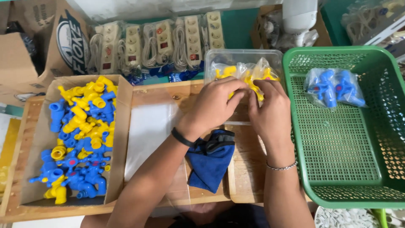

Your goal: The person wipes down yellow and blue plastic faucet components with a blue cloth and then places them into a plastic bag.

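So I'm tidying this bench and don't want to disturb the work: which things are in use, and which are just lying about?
In use:
left hand and right hand, both on the bagged yellow taps
clear tub
box of loose taps
green basket with bagged blue taps

Lying about:
blue cloth
packed power strips

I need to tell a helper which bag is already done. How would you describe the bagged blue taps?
Find the green basket on the right. In its far corner lies a clear bag of blue taps, the only thing inside; the other blue taps lie loose in the cardboard box.
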